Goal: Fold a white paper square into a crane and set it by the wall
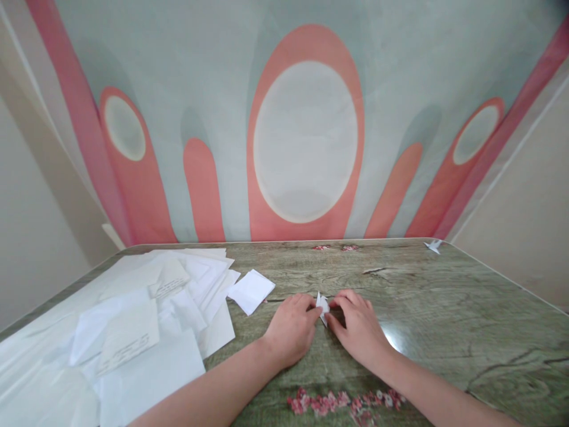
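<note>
A small folded piece of white paper [323, 306], with pointed tips like an origami crane, is between my two hands just above or on the table. My left hand [294, 327] pinches its left side between thumb and fingers. From the other side, my right hand [358, 326] grips the paper's right edge with thumb and forefinger. The fingertips cover parts of the folds. Left of my left hand lies a little stack of white paper squares [251, 292].
A wide heap of white sheets [151, 362], some printed, covers the table's left side. Near the far right corner sits a small folded paper crane [432, 245]. The wood-patterned table [466, 308] meets a patterned backdrop [306, 142] at its far edge.
</note>
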`<control>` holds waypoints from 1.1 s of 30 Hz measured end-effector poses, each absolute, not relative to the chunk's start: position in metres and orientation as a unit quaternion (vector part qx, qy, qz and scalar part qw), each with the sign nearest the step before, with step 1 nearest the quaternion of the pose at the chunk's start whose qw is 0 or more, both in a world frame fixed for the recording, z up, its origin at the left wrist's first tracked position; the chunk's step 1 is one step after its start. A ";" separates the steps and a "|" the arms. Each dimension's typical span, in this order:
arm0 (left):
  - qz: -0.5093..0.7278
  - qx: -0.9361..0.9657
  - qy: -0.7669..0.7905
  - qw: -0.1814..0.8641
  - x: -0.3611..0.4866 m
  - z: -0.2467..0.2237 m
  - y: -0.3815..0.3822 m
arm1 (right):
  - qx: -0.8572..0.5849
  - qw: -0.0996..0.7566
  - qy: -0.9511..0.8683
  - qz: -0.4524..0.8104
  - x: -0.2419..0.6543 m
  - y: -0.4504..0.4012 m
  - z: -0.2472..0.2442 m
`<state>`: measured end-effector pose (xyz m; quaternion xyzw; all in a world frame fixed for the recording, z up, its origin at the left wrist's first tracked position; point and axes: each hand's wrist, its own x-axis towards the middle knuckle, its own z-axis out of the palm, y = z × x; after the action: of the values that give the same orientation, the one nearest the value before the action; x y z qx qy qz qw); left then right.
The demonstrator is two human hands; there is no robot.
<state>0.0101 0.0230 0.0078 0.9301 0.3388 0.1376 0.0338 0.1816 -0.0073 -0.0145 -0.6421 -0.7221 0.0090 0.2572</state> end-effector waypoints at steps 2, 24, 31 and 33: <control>0.148 0.928 0.340 0.043 0.010 0.007 0.023 | -0.647 0.262 -0.716 0.014 0.182 -0.006 -0.017; 0.341 0.769 0.398 0.365 0.011 -0.006 0.044 | -0.568 0.445 -0.666 0.189 0.176 -0.001 -0.020; 0.380 0.709 0.370 0.465 0.013 -0.006 0.046 | -0.529 0.442 -0.664 0.289 0.173 -0.006 -0.012; 0.381 0.708 0.368 0.467 0.014 -0.005 0.045 | -0.528 0.440 -0.666 0.289 0.172 -0.007 -0.009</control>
<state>0.0136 0.0452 -0.0050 0.7078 0.3684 0.3813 0.4668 0.1723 -0.0074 -0.0086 -0.5285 -0.6661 0.2885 0.4403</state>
